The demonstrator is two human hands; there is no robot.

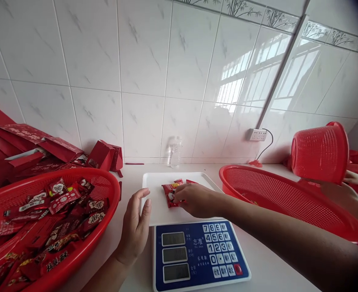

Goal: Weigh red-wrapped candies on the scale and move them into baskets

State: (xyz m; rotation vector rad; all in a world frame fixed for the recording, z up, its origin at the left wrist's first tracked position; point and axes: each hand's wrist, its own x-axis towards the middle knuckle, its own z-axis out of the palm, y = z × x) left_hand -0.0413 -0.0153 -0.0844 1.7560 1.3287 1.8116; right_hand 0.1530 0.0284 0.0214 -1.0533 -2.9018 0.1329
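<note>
A blue and white electronic scale (197, 255) stands in front of me, with a white weighing tray (157, 182) on top. A few red candy packets (172, 191) lie on the tray. My right hand (197, 199) reaches across the tray with its fingers closed on one of the packets. My left hand (135, 227) rests open against the tray's left edge, fingers pointing up. Left of it a red oval basket (106, 186) is full of red candy packets (57, 211).
A large red mesh basket (288, 194) sits right of the scale. Another person's hands (346, 190) hold a small red bucket-shaped basket (319, 152) at the far right. Red gift boxes (45, 148) are stacked at the back left. A clear bottle (175, 152) and a wall socket (257, 134) are at the tiled wall.
</note>
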